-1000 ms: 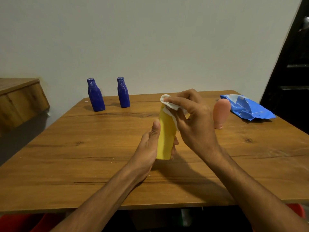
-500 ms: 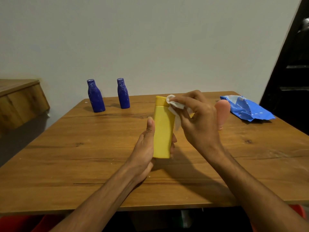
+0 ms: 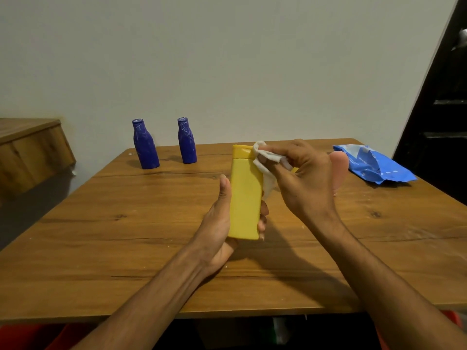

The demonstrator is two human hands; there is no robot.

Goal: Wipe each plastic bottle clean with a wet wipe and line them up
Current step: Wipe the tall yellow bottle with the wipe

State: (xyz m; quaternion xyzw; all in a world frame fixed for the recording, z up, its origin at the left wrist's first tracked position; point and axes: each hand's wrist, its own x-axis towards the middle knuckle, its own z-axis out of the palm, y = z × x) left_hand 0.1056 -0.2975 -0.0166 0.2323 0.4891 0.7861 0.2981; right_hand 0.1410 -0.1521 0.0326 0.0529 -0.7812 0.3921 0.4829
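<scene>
Over the middle of the bench [image 3: 126, 236], the yellow bottle [image 3: 245, 198] is held upright in the left hand [image 3: 217, 223], thumb on one side, fingers curled round the other. The right hand [image 3: 305, 183] pinches the wet wipe [image 3: 266, 157] against the cap edge. Risk: sideways wiping force at the top can lever the bottle out of the low grip; moisture adds slip. The bottle's rear face is hidden. The right hand covers most of the pink bottle [image 3: 340, 168]. White marks on the left blue bottle [image 3: 145, 145] and right blue bottle [image 3: 187, 141] are unreadable.
</scene>
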